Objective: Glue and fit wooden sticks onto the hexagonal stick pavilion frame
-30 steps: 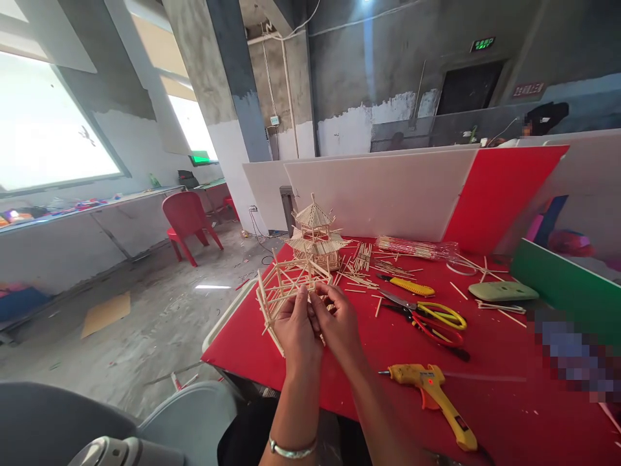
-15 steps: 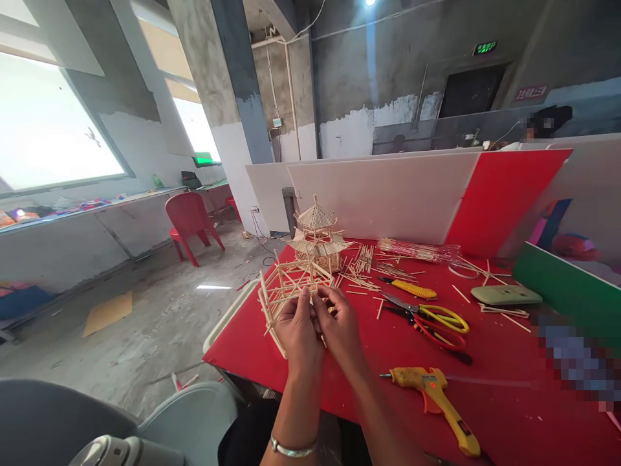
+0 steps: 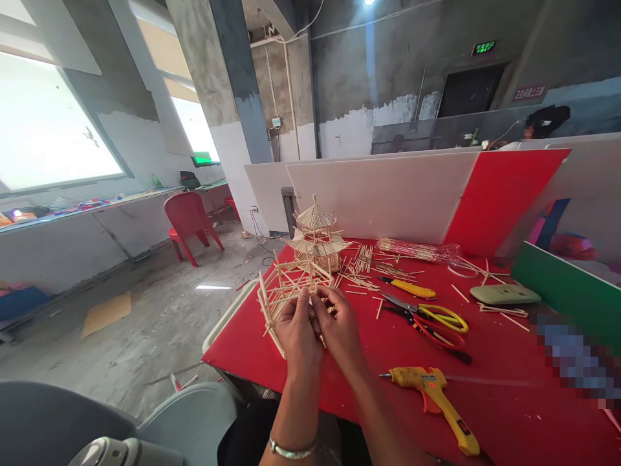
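Note:
A frame of thin wooden sticks [image 3: 277, 294] stands at the near left corner of the red table. Both hands are closed at its front side, fingertips together. My left hand [image 3: 298, 323] pinches a stick part of the frame between thumb and fingers. Close beside it, my right hand [image 3: 339, 320] pinches at the same spot; its fingers hide most of what they grip. Just behind the frame rises a tiered stick pagoda [image 3: 316, 236] with a pointed roof.
On the red table [image 3: 354, 395] lie a yellow glue gun [image 3: 436, 395], scissors [image 3: 427, 320], a yellow utility knife [image 3: 412, 287], loose sticks [image 3: 361, 278], a bagged stick bundle [image 3: 412, 249] and a green case [image 3: 504, 294]. White boards [image 3: 383, 197] stand along the back.

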